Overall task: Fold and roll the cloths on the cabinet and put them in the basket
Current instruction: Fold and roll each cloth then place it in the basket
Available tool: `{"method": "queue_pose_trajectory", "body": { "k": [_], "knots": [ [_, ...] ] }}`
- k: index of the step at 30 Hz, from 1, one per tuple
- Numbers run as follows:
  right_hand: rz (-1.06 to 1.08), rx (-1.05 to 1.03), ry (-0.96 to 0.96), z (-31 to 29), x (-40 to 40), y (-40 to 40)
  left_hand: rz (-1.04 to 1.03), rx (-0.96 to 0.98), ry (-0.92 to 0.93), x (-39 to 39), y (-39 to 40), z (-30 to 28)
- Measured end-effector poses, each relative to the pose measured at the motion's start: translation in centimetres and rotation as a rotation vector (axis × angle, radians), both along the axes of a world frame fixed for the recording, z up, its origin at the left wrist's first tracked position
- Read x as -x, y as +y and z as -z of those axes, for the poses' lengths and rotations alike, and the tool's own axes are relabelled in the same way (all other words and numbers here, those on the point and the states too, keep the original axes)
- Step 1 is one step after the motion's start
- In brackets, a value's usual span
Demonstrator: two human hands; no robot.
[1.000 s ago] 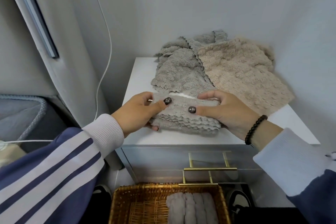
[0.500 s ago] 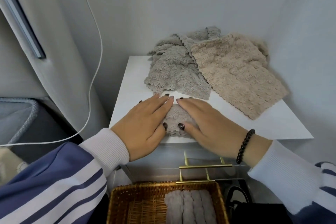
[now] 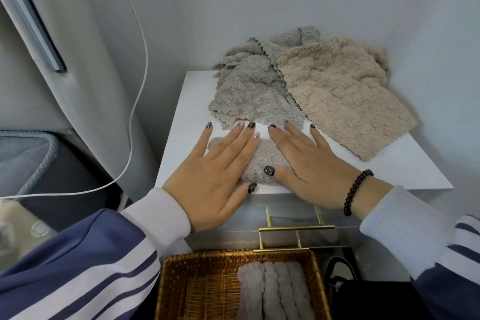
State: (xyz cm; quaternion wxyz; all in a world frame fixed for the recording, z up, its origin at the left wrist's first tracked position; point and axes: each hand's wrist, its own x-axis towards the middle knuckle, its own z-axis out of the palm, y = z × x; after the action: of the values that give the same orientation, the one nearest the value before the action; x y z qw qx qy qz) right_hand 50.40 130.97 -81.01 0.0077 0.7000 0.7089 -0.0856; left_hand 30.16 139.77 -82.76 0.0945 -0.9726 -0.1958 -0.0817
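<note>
You wear a blue jacket with pale lilac-white stripes running down each sleeve; your left sleeve fills the lower left of the frame, your right sleeve the lower right. Both end in ribbed white cuffs. A bracelet of round black beads circles your right wrist, just above the cuff. The nails on your left hand and right hand are mostly dark and glossy with speckles, a few pale.

Nothing to read here.
You see no lettering, label, brand, number or sign on anything in view; the fabrics, the woven wicker and the white top in the middle of the frame are all plain.
</note>
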Motion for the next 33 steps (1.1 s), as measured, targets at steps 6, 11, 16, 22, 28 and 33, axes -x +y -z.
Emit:
{"method": "queue_pose_trajectory", "body": {
  "k": [6,11,16,22,28,33],
  "knots": [
    [-0.047,-0.155,-0.21,0.1,1.4,-1.2,-0.019,0.077,0.015,-0.1,-0.3,1.0],
    [-0.088,-0.11,-0.203,1.1,1.9,-1.7,0.013,0.089,0.041,0.1,0.0,0.8],
    [-0.041,0.008,-0.148,0.3,1.3,-1.8,-0.033,0.555,-0.126,0.2,0.9,0.1],
    [0.04,-0.026,0.18,0.0,1.7,-1.7,-0.241,0.92,-0.454,-0.2,2.5,-1.7],
    [0.147,-0.194,0.458,-0.6,1.3,-1.4,-0.276,0.932,-0.402,0.1,2.5,-1.8],
    [0.216,-0.139,0.559,-1.3,1.1,-1.1,-0.269,0.921,-0.425,0.5,1.7,-2.1]
  ]
}}
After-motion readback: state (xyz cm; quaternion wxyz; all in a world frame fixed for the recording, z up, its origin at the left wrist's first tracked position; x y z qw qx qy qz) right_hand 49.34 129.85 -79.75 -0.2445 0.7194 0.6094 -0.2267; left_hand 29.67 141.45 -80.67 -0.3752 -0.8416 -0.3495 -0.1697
